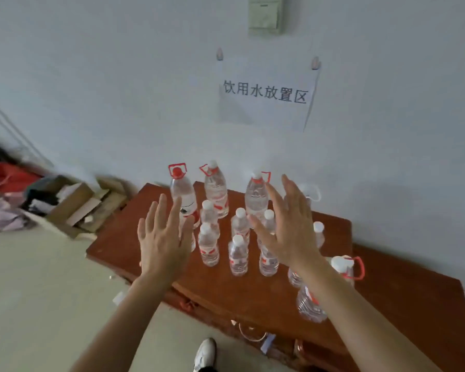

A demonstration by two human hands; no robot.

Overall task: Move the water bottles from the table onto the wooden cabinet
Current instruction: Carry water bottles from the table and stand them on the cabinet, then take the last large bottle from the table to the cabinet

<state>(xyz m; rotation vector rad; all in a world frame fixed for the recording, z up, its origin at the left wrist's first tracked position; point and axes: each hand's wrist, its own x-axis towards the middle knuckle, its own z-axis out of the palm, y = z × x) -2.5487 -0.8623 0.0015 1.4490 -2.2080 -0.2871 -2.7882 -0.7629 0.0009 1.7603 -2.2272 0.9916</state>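
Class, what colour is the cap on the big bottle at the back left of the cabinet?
Red, on the big bottle, seen in the head view.

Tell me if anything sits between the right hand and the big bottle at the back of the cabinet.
Yes. The right hand hovers open above small bottles that stand in front of the large bottle near the wall. Reaching low means passing those; from above, nothing visible blocks it.

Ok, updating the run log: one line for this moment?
left hand open, empty | right hand open, empty | water bottles upright on wooden cabinet
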